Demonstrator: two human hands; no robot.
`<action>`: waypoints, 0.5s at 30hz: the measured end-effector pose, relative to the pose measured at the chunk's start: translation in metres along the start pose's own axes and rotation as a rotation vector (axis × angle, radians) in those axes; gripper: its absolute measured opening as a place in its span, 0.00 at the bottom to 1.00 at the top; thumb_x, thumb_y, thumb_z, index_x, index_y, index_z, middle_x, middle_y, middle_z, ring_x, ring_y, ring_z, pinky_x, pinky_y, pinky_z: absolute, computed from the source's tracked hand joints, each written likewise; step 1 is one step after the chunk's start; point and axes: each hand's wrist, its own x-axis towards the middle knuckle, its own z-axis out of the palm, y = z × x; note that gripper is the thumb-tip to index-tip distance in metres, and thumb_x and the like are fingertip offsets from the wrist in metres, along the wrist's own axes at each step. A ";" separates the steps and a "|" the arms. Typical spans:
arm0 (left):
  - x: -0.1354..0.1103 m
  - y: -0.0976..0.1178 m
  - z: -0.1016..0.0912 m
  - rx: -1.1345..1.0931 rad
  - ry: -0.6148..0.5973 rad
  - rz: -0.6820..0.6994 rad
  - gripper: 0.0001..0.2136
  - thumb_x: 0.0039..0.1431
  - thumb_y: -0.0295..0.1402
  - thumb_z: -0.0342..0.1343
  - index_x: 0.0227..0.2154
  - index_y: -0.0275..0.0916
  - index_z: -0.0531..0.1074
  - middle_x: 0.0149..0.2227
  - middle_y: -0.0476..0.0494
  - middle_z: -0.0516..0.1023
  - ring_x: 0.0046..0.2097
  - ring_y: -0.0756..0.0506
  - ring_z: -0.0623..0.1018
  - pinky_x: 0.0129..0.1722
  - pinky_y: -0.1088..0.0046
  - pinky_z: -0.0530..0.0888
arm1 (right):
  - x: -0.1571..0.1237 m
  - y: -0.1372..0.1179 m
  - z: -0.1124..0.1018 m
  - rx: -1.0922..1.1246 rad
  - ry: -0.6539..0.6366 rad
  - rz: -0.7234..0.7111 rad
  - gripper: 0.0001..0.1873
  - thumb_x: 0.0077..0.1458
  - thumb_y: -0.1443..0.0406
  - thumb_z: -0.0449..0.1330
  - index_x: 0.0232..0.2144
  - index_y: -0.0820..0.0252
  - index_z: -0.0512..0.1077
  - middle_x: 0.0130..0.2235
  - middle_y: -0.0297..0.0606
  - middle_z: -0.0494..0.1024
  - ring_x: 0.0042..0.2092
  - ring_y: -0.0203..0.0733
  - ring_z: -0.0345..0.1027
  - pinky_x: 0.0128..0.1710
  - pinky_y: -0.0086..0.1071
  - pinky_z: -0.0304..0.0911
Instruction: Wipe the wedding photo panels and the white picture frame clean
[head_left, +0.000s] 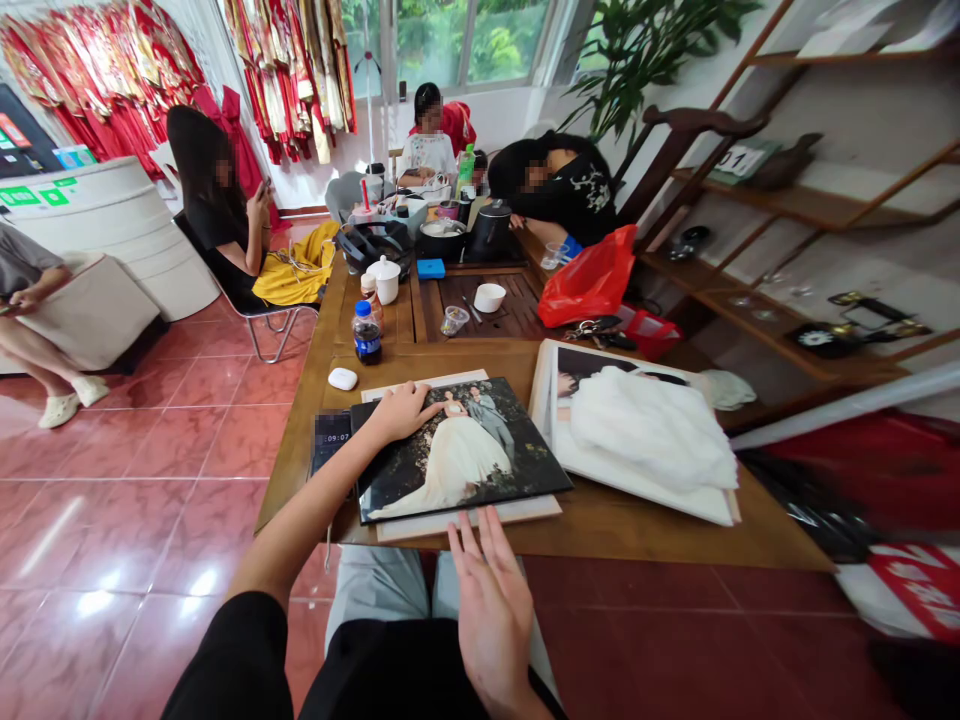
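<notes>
My left hand [403, 412] lies flat on the top edge of a black-bordered wedding photo panel [461, 450], gripping nothing. The panel rests on a pale board [469, 530] that sticks out below it. My right hand [491, 620] is raised with its fingers spread, and its fingertips are at or just short of the board's near edge. To the right lies a large white-edged photo album [637, 430], with a bride's white dress filling its page. A phone [331, 440] lies face up beside the panel, close to my left hand.
The wooden table [600, 530] also holds a small white object [343, 379], a cola bottle [367, 335] and a tea tray [480, 310] with cups and kettles. A red plastic bag [589, 280] sits at its far right. Several people sit around, and red garments hang behind.
</notes>
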 end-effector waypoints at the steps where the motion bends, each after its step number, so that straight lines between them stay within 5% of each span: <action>1: 0.000 0.000 0.000 0.001 0.000 0.002 0.26 0.73 0.53 0.39 0.58 0.39 0.65 0.55 0.32 0.75 0.58 0.35 0.75 0.55 0.57 0.71 | 0.000 -0.001 0.000 0.012 -0.005 -0.001 0.32 0.50 0.63 0.71 0.59 0.52 0.73 0.71 0.40 0.60 0.67 0.54 0.60 0.70 0.55 0.51; 15: 0.000 0.002 -0.002 0.024 -0.004 0.023 0.27 0.73 0.52 0.36 0.60 0.39 0.65 0.55 0.31 0.74 0.58 0.34 0.75 0.55 0.55 0.70 | 0.003 -0.018 -0.004 0.045 -0.024 0.083 0.27 0.46 0.65 0.72 0.51 0.49 0.79 0.65 0.37 0.70 0.69 0.51 0.58 0.71 0.55 0.46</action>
